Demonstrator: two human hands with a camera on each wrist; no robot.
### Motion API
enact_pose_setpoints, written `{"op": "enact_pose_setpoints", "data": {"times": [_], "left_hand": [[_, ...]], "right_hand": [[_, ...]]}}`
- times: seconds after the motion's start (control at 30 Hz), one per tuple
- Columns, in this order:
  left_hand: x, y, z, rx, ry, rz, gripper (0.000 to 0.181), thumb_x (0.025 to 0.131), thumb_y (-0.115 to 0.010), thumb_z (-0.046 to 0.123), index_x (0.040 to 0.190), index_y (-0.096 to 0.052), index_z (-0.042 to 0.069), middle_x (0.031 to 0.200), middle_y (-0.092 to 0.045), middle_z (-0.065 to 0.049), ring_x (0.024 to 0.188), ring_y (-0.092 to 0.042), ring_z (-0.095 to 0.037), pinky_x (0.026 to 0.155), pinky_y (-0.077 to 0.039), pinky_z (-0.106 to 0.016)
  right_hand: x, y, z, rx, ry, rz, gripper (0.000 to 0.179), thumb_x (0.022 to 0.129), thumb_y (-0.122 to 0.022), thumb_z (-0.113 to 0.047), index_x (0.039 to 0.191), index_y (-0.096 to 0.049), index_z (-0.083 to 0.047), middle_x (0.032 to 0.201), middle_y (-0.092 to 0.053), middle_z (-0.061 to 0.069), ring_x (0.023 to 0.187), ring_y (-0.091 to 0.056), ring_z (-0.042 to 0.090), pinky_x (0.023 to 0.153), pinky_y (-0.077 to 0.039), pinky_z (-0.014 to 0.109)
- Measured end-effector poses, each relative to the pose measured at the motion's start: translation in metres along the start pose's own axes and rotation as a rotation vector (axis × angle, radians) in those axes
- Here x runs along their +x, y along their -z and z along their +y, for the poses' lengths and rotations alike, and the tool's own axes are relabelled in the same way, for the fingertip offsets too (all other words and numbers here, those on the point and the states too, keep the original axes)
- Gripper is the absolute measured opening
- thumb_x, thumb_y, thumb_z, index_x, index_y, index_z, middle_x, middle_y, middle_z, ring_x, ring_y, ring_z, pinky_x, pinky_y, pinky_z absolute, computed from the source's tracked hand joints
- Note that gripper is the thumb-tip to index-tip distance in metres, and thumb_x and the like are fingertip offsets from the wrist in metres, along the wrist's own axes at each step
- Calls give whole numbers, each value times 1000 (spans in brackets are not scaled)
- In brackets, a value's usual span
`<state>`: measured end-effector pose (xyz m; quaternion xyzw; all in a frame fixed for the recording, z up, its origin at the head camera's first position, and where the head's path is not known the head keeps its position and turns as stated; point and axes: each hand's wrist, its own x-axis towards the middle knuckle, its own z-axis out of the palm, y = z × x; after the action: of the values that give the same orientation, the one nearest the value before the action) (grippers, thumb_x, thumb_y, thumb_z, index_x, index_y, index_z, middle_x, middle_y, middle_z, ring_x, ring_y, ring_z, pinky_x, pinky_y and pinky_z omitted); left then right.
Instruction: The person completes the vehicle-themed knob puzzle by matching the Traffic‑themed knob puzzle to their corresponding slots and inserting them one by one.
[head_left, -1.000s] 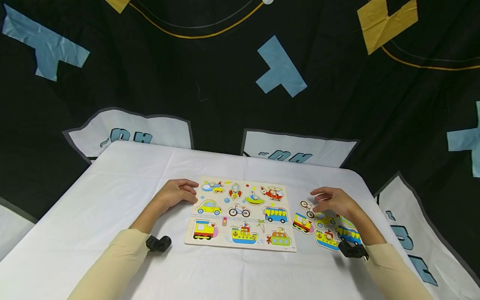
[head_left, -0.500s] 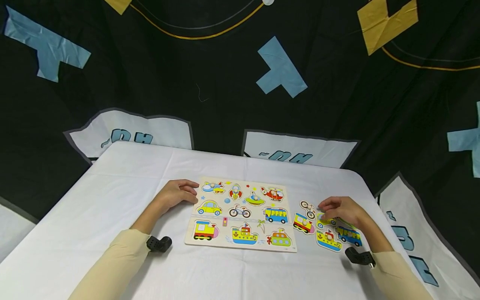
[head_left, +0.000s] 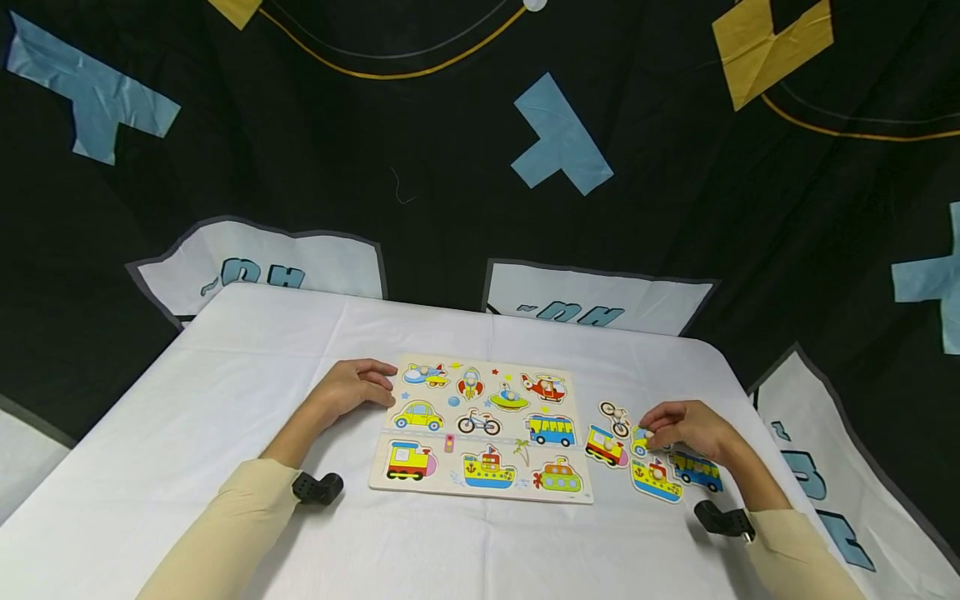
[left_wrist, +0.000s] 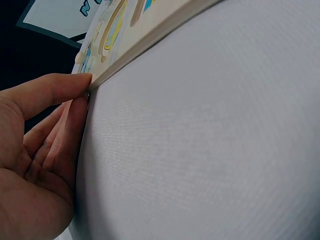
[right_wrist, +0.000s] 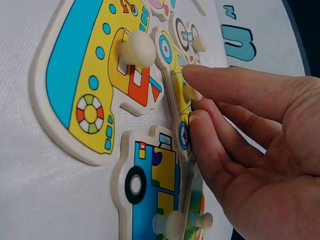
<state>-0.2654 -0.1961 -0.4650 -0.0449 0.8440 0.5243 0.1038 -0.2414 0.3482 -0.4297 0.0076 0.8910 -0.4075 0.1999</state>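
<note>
A wooden peg puzzle board with printed vehicles lies on the white table. My left hand holds its left edge, thumb on the board's corner and fingers just below. To the right of the board lie several loose puzzle pieces. Over them is my right hand, its thumb and forefinger pinching the small knob of the yellow car piece. Part of that car is hidden by the fingers in the head view.
Around the car piece lie the boat piece, bus piece, train piece and bicycle piece. A green piece sits beside the bus. Behind the white tablecloth hangs a black cloth backdrop.
My right hand has come down and slightly right, from above the bicycle piece to the car piece, and its fingers have closed on the knob. My left hand has stayed at the board's edge.
</note>
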Motion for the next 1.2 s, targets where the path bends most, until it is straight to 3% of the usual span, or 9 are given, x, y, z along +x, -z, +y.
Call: {"op": "enact_pose_setpoints", "data": {"times": [0.27,0.9,1.2], "left_hand": [[-2,-1,0,-11,6,2,59,74,-85,12,130,-66,8,92,-73,-2,87,-65,-16,78,-50,-26],[0,-1,0,15,20,15,58,75,-85,14,130,-66,10,91,-73,0,89,-65,-18,80,-49,-26],[0,-1,0,12,17,10,58,75,-85,12,130,-66,10,90,-73,-1,88,-65,-17,78,-50,-26]], "right_hand": [[2,-2,3,-41,38,-4,38,79,-82,-15,113,-72,-2,98,-74,8,85,-65,22,78,-52,31],[7,-3,7,-40,-39,49,33,78,-84,-17,107,-75,-4,94,-77,5,82,-66,22,77,-50,32],[10,-2,9,-31,-37,50,33,78,-85,-18,106,-75,-3,92,-76,4,81,-64,21,77,-48,33]]}}
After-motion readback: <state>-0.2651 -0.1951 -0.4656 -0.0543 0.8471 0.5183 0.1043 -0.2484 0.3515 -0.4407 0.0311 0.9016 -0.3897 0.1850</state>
